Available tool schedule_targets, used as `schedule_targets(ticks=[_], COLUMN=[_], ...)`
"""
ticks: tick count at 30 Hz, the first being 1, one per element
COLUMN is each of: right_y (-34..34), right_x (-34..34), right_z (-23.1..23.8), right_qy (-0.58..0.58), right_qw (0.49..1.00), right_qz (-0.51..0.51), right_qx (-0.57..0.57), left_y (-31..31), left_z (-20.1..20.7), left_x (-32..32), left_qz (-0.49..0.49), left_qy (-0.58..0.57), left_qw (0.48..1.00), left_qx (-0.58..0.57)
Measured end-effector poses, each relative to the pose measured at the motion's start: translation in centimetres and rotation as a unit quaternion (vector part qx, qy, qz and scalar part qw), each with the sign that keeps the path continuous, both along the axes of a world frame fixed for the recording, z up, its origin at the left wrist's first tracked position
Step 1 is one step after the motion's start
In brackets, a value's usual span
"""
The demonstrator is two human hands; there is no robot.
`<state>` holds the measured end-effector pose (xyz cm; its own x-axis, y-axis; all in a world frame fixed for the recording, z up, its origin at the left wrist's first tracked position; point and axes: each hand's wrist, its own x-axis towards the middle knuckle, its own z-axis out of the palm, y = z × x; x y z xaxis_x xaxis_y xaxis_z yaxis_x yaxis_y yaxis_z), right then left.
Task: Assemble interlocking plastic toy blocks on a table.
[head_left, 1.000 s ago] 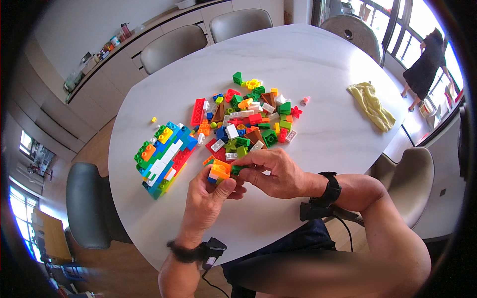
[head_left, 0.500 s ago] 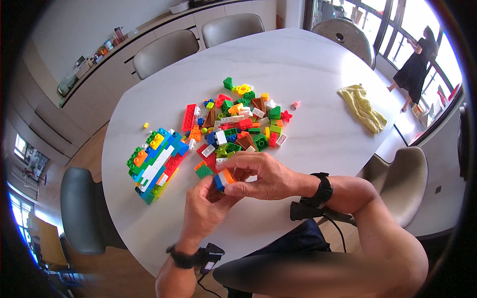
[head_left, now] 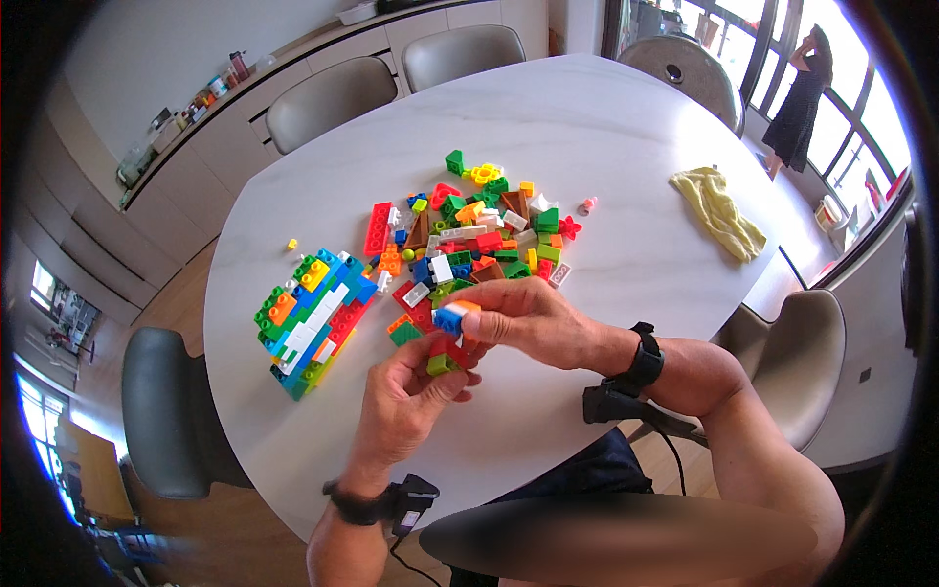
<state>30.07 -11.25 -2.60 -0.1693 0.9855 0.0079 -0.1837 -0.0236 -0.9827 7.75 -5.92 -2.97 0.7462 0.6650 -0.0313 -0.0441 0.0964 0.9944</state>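
My right hand (head_left: 533,318) pinches a small stack of blue, white and orange toy bricks (head_left: 453,318) by its side. Just below it, my left hand (head_left: 403,391) grips a red and lime-green brick piece (head_left: 443,359) between thumb and fingers. The two pieces are very close; whether they touch is hard to tell. A larger built wall of multicoloured bricks (head_left: 318,321) lies on the table to the left of my hands. Beyond my fingers spreads a pile of loose bricks (head_left: 479,240) in many colours, partly hidden by my right hand.
The white round table (head_left: 606,147) carries a yellow cloth (head_left: 719,215) at the right and a lone yellow brick (head_left: 292,244) at the left. Grey chairs (head_left: 333,103) surround it. A person (head_left: 797,108) stands by the far right windows. Cables hang from my wrist straps.
My hands have drawn slightly apart. The blue, white and orange stack is now lifted in my right hand, and a red and lime-green piece shows in my left. The far person has turned.
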Motion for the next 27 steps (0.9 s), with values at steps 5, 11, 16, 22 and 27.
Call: schedule_targets(ticks=[5,11,16,22,27], right_y=[0.6,0.7,0.3,-0.1,-0.7], right_x=[0.5,0.7,0.1,-0.5,-1.3], right_z=[-0.9,-0.8,-0.6,-0.2,0.4], right_qy=[0.105,0.091,0.095,0.072,-0.047], right_qw=[0.993,0.992,0.991,0.993,0.997], right_qz=[-0.044,-0.072,-0.042,-0.023,0.010], right_qx=[-0.039,-0.056,-0.080,-0.087,-0.053], left_y=[0.4,0.5,1.4,1.7,0.1], left_z=[0.2,-0.1,-1.7,-1.8,-0.7], left_x=[0.1,0.5,0.0,-0.4,0.5], left_qz=[0.036,0.124,0.243,0.228,0.129], left_qy=[-0.022,-0.002,0.041,0.065,0.013], left_qw=[0.999,0.990,0.930,0.875,0.926], left_qx=[0.015,0.064,0.273,0.422,0.354])
